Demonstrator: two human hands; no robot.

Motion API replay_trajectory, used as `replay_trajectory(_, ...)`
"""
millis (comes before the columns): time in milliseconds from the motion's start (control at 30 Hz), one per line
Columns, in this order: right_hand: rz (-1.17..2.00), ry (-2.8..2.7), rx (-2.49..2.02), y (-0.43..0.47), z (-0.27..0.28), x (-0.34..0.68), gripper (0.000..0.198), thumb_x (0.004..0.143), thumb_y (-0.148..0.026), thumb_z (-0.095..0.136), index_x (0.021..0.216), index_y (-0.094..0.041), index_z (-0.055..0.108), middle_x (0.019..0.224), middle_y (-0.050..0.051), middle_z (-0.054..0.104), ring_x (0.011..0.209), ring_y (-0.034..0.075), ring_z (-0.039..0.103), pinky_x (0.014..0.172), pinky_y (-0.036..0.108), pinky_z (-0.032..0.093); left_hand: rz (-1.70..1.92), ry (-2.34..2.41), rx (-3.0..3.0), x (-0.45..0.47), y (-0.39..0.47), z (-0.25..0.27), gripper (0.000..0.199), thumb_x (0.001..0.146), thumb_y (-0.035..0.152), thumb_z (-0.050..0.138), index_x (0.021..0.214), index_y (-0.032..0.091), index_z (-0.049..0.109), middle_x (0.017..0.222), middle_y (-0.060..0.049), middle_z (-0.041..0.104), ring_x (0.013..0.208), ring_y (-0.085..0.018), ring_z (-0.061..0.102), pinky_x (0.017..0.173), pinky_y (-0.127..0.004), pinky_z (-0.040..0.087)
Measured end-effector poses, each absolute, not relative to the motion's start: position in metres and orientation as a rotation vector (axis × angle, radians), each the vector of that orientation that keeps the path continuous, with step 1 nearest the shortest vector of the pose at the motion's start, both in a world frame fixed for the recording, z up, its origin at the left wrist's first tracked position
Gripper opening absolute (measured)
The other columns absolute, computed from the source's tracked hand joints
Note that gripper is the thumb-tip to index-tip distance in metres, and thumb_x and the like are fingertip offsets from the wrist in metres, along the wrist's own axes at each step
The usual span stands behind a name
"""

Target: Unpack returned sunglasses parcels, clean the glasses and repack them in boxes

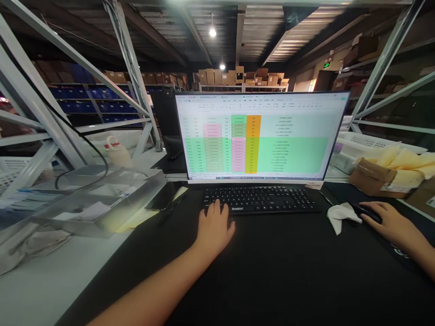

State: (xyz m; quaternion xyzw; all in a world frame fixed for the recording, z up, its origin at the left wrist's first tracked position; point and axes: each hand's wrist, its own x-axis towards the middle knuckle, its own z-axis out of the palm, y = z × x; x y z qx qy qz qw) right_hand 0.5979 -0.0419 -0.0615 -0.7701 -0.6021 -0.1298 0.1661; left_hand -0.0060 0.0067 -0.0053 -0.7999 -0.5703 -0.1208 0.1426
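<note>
My left hand (215, 225) rests at the lower left of a black keyboard (261, 199), fingers stretched over its keys and thumb held apart. Over at the right, my right hand (390, 222) lies curved over a black computer mouse (371, 213), its fingers along the mouse's top and side. Behind the keyboard stands a monitor (292, 154) showing a spreadsheet with green, pink and orange cells; its text is too small to read. A crumpled white tissue (342, 216) lies just left of the mouse.
A black mat (272, 271) covers the desk. To the left are a phone (163, 196), a pen (172, 209), a divided grey tray (102, 217) with papers, and a cream bottle (117, 151). At right sits a cardboard box (372, 179) of yellowish packets. Metal frame posts flank the desk.
</note>
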Motion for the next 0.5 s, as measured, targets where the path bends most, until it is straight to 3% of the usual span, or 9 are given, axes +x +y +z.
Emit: replay_trajectory(500,-0.368,-1.719,-2.078,-0.028,-0.073,0.610,0.072,0.081,-0.079,0.035,0.129,-0.033,0.062,0.131,0.008,0.056,0.124,0.029,0.055,0.106,0.048,0.049,-0.362,-1.647,-2.313,-0.007,0.005,-0.006,0.055,0.094,0.038,0.050,0.143,0.012,0.052,0.151,-0.022,0.047,0.135,-0.035,0.046,0.108,-0.055,0.039)
